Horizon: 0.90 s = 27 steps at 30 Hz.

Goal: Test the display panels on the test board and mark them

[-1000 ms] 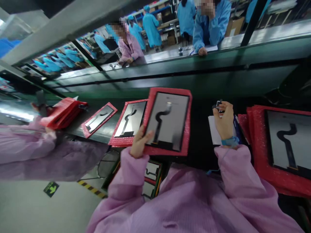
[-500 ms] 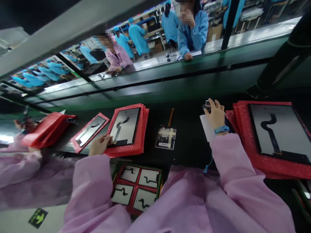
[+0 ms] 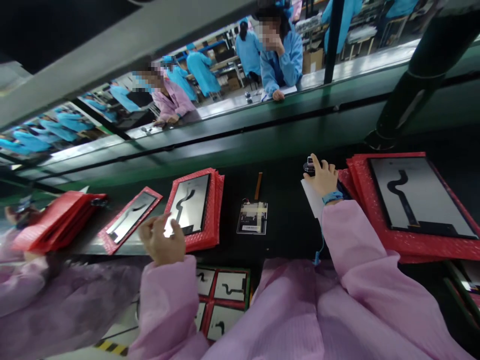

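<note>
Curling loosely, left hand (image 3: 165, 241) hovers by screen (image 3: 193, 204) (right hand (image 3: 324, 178), spread, touches metal object (image 3: 309, 162))

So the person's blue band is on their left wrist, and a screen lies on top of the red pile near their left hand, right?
Not quite: the head view shows the blue band on the right hand's wrist. A screen does lie on the red pile near the left hand.

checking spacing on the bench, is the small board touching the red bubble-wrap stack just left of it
Apart: the head view shows a strip of black surface between the small board and the red bubble-wrap stack.
</note>
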Motion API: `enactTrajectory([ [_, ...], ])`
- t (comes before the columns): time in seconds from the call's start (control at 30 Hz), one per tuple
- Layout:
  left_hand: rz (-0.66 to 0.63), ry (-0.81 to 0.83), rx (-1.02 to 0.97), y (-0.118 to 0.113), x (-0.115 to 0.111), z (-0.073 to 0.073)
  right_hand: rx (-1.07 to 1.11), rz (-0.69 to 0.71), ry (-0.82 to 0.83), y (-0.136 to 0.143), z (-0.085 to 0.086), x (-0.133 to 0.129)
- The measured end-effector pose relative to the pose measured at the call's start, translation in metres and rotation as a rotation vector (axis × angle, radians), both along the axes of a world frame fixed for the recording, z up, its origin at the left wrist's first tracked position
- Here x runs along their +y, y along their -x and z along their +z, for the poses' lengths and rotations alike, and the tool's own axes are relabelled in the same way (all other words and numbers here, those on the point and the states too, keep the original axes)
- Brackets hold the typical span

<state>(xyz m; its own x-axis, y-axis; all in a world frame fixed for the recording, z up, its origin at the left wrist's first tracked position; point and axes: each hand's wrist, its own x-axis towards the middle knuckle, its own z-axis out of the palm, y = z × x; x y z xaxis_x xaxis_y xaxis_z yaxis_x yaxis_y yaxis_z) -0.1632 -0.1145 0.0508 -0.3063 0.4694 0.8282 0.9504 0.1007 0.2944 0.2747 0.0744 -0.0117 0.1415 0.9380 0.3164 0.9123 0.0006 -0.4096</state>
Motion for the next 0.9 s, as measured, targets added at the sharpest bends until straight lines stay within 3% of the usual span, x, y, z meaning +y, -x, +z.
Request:
enactTrajectory([
  [0.1, -0.344, 0.118, 0.082, -0.076, 0.0, -0.009, 0.069, -0.044, -0.021, -0.002, -0.007, 0.003],
  [0.2, -0.714, 0.254, 0.083, -0.153, 0.009, -0.028, 0.14, -0.067, -0.055, -0.003, -0.008, 0.004],
  [0.3, -0.908, 0.407, 0.069, -0.212, 0.024, -0.051, 0.132, -0.068, -0.076, 0.0, -0.003, -0.005],
  [0.37, -0.958, 0.524, 0.069, -0.238, 0.034, -0.065, 0.081, -0.1, -0.088, 0.003, 0.002, -0.019],
  [0.5, -0.909, 0.657, 0.063, -0.262, 0.044, -0.083, 0.001, -0.052, -0.152, 0.007, 0.001, -0.067],
  [0.67, -0.916, 0.608, -0.044, -0.26, 0.044, -0.09, -0.073, 0.125, -0.07, 0.005, -0.027, -0.127],
  [0.77, -0.923, 0.587, -0.078, -0.258, 0.045, -0.089, -0.096, 0.158, -0.056, 0.004, -0.037, -0.14],
  [0.9, -0.937, 0.585, -0.076, -0.259, 0.045, -0.087, -0.069, 0.172, -0.033, 0.007, -0.034, -0.14],
])
